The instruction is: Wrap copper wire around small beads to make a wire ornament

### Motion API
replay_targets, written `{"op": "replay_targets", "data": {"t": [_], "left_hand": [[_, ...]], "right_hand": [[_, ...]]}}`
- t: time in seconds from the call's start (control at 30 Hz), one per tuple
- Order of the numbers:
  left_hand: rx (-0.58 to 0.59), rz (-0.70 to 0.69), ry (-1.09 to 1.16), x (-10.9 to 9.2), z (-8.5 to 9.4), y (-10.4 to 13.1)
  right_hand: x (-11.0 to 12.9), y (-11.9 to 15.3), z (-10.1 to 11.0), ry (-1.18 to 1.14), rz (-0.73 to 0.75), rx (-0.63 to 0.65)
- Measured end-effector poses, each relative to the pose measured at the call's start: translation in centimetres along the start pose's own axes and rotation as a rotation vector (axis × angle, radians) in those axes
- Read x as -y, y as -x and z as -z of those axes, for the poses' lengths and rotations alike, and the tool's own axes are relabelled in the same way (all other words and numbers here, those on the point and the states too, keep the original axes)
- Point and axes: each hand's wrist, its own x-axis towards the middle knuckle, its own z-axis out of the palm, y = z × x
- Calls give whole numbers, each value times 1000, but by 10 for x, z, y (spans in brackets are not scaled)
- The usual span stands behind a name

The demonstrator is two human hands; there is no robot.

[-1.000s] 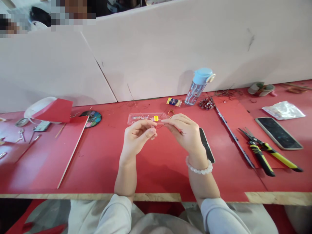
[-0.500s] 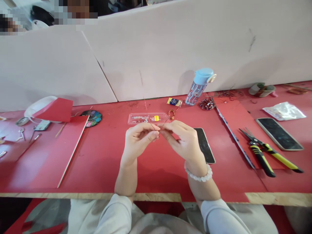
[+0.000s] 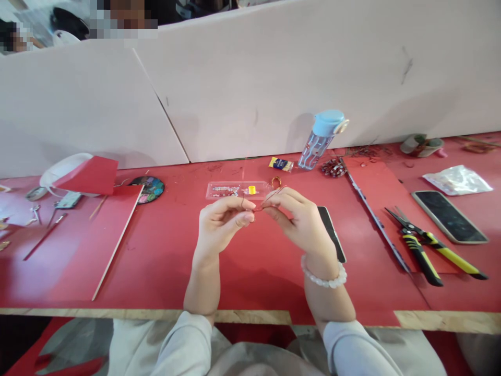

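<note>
A thin red cord runs between my two hands above the middle of the table. My left hand pinches one part of it between thumb and forefinger, and a loop of cord rises above those fingertips. The thumb and forefinger of my right hand grip the cord a short way to the right; a strand curves over the forefinger. A white bead bracelet circles my right wrist. Just beyond the hands lies a clear plastic tray with small beads and a yellow piece in it.
Pliers-like cutters with yellow-black handles, a phone and a plastic bag lie at right. Another phone is partly behind my right hand. A blue-lidded bottle stands by the partition. A red board lies left.
My right hand has moved slightly right, away from the left, drawing out a short length of cord between them. My left hand has barely moved.
</note>
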Motion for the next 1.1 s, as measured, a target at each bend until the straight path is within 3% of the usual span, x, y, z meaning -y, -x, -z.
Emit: {"op": "replay_targets", "data": {"t": [0.17,0.4,0.7,0.93,1.1], "left_hand": [[20,-14,-70,-2,-1,-1],[35,-94,-124,-3,0,-1],[-10,4,-81,-3,-3,2],[-50,-87,-66,3,2,-1],[26,-143,-119,0,2,-2]], "right_hand": [[11,1,-5,-142,-4,29],[18,4,-9,-155,-59,-7],[-2,-1,0,152,97,-156],[15,2,-7,-64,27,-44],[23,4,-13,-225,-74,-66]]}}
